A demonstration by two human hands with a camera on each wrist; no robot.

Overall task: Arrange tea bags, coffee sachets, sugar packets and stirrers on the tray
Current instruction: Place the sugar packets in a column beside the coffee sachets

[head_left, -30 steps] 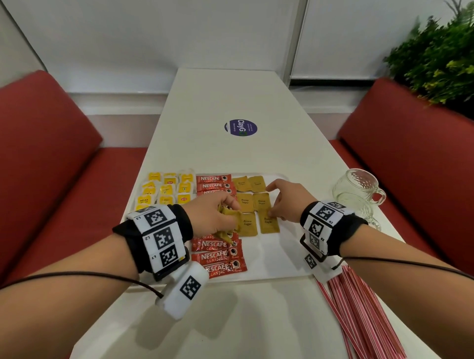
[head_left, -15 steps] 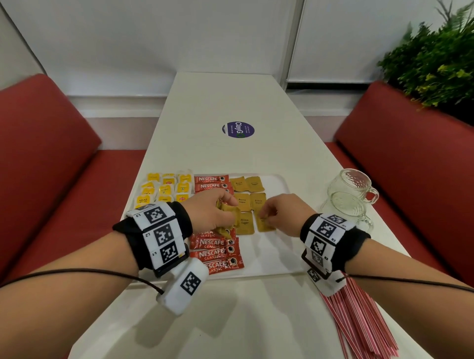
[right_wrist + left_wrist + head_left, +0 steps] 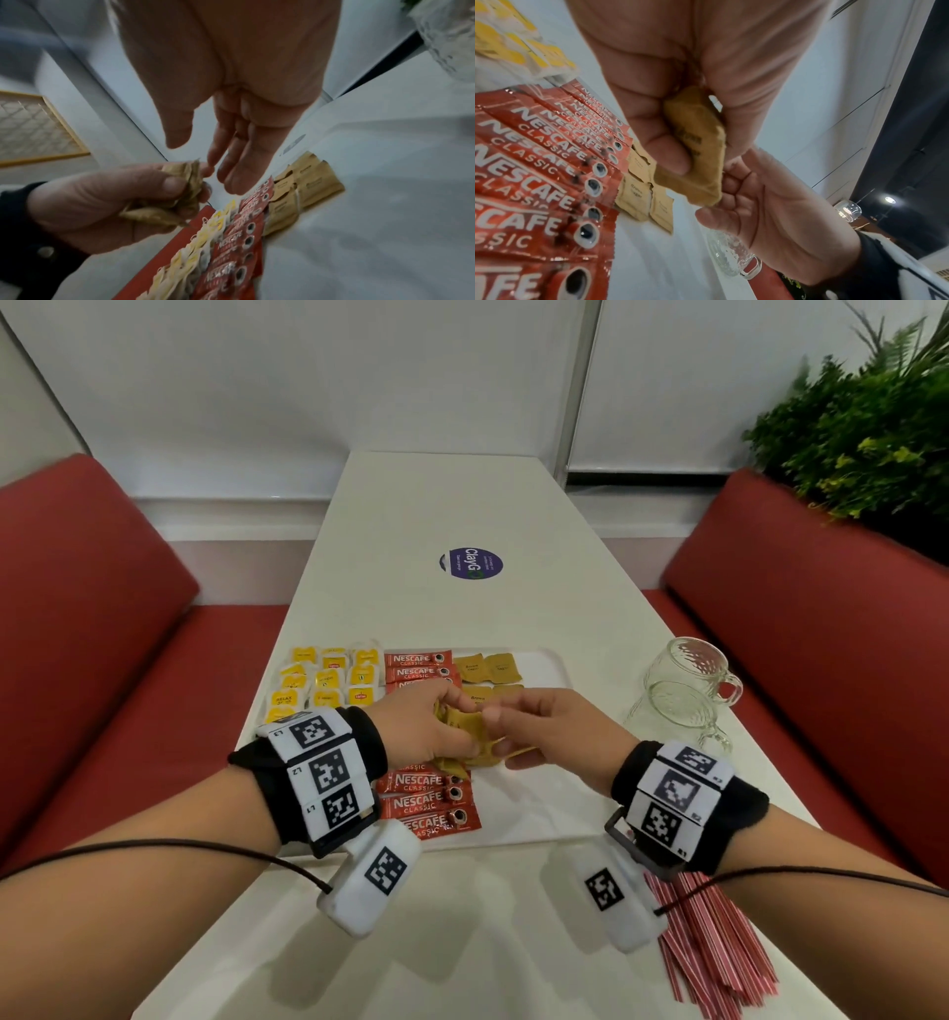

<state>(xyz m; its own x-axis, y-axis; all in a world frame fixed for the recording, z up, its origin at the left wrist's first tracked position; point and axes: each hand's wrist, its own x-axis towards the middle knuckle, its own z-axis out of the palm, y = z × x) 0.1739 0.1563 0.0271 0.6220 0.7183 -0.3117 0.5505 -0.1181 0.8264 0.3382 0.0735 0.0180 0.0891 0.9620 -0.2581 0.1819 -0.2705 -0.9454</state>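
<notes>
My left hand [image 3: 441, 729] hovers over the white tray [image 3: 544, 814] and grips a small bundle of brown sugar packets [image 3: 470, 737], seen close in the left wrist view [image 3: 698, 152]. My right hand [image 3: 506, 731] reaches in from the right with straight fingers [image 3: 231, 178] touching the bundle's edge [image 3: 190, 178], thumb held apart. On the tray lie yellow tea bags [image 3: 328, 680] at the left, red coffee sachets [image 3: 426, 803] in the middle, and more sugar packets [image 3: 488, 667] at the back. Red-striped stirrers [image 3: 719, 947] lie on the table off the tray's front right corner.
Two glass mugs [image 3: 688, 675] stand to the right of the tray near the table edge. A round purple sticker [image 3: 470, 563] marks the table further back. Red bench seats [image 3: 77, 608] flank both sides, and a plant [image 3: 862, 428] rises at the far right.
My right hand has left the sugar packets lying on the tray and moved left and up to the bundle in my left hand. The left hand has stayed in place.
</notes>
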